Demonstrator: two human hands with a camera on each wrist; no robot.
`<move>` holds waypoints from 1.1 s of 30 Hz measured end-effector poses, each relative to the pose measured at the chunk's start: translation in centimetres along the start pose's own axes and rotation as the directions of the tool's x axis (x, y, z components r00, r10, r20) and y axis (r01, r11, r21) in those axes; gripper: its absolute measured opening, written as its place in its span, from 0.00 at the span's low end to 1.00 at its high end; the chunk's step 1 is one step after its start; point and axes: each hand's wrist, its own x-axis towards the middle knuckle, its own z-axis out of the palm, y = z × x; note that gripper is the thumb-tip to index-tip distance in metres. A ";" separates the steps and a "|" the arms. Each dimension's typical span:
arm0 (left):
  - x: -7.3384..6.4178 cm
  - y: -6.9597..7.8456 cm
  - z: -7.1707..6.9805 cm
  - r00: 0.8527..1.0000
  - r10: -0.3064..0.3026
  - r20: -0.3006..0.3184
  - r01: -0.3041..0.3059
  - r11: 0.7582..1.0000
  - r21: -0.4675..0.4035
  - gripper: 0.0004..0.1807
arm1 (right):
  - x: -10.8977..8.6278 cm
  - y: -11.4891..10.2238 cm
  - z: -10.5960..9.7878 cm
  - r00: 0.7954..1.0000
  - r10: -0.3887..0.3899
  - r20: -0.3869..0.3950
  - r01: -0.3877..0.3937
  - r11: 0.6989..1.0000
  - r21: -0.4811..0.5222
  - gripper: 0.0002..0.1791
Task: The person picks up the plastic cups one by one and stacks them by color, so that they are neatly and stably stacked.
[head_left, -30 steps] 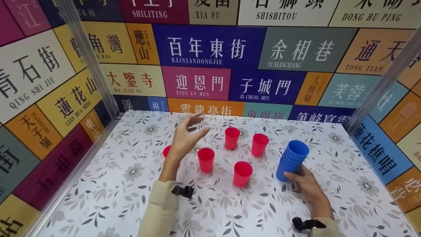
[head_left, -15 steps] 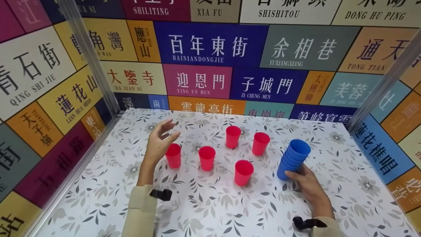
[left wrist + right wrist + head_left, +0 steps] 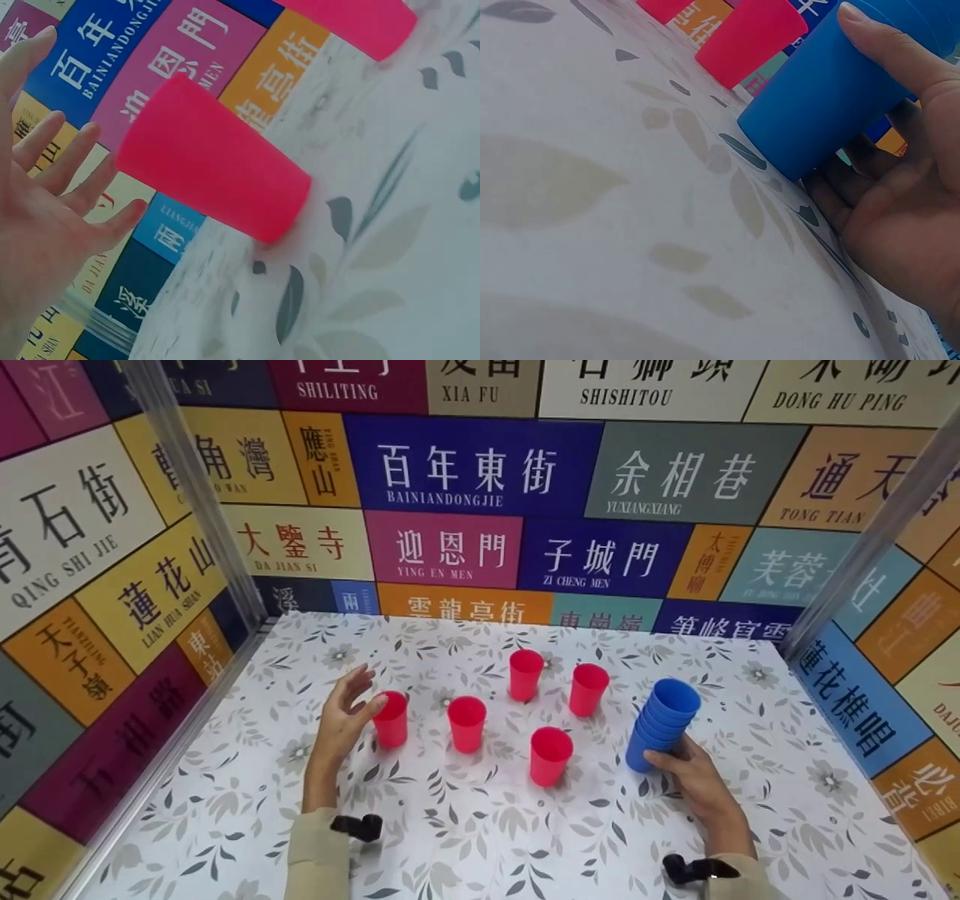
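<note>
In the head view, the person's left hand [image 3: 345,718] is at the left side of the leftmost red cup [image 3: 390,721], its fingers apart and loosely bent and its thumb at the cup's rim. The right hand [image 3: 694,776] grips the stack of nested blue cups [image 3: 664,724] low on its side, mouths upward. Between them, on the flower-and-leaf-patterned counter [image 3: 465,840], four more red cups stand upright and apart: the second red cup [image 3: 467,724] just right of the leftmost, the back red cup [image 3: 526,675], the right red cup [image 3: 589,690] and the front red cup [image 3: 551,757]. Colored wall panels [image 3: 480,465] with Chinese characters rise behind.

In the left wrist view, the left hand is spread, its palm in sight and its fingertips at the mouth end of the leftmost red cup; whether they touch cannot be told. Part of another red cup is cut off by the top edge.

In the right wrist view, the right hand's thumb lies along the near side of the blue stack, with the other fingers partly hidden behind it. The stack's base is down by the counter, and two red cups show beyond it.
</note>
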 end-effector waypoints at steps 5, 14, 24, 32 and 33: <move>-0.7 -0.8 -0.3 1.000 0.002 0.017 -0.002 1.000 0.005 0.38 | 0.0 0.2 0.4 1.000 -0.020 -0.001 0.020 1.000 0.018 0.45; -1.3 -1.9 0.3 1.000 0.009 0.012 -0.009 0.999 -0.036 0.40 | -0.1 -0.1 0.4 1.000 0.014 0.013 -0.013 1.000 -0.019 0.48; -1.7 -2.1 0.5 0.999 -0.036 0.009 0.036 0.999 -0.013 0.44 | 0.0 0.1 0.4 0.999 0.027 0.020 -0.026 0.999 -0.047 0.49; -1.7 -2.5 0.8 0.998 -0.066 0.016 0.066 0.998 -0.024 0.45 | -0.1 -0.1 0.2 1.000 0.024 0.015 -0.024 0.998 -0.054 0.49; -1.7 -2.6 0.9 0.997 -0.071 0.019 0.072 0.997 -0.027 0.45 | -0.1 -0.1 0.2 1.000 0.029 0.013 -0.028 0.998 -0.059 0.49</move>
